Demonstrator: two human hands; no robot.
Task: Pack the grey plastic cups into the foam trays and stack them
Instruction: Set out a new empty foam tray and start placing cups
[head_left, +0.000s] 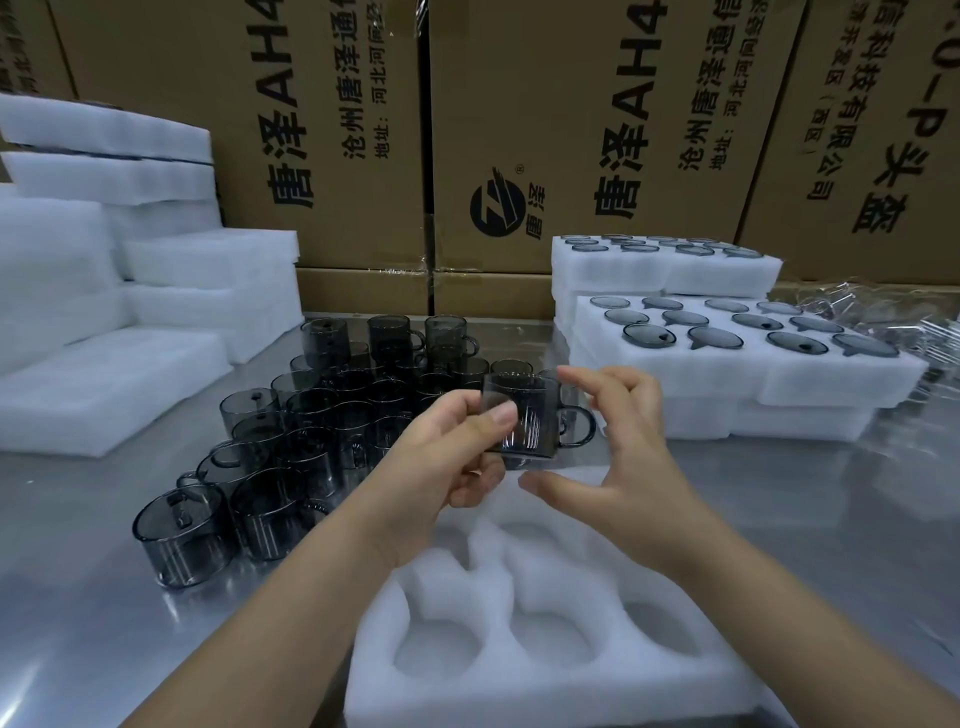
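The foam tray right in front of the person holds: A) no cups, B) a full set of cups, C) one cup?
A: the pockets of the foam tray are all bare; the left hand holds a cup in the air.

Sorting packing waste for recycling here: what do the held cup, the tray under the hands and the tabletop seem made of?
Held cup: smoky grey see-through plastic, glossy, with bright streaks on its wall.
Tray: soft white foam, matte, its cut-outs fuzzy-edged.
Tabletop: likely brushed stainless steel; it mirrors the cups dimly.
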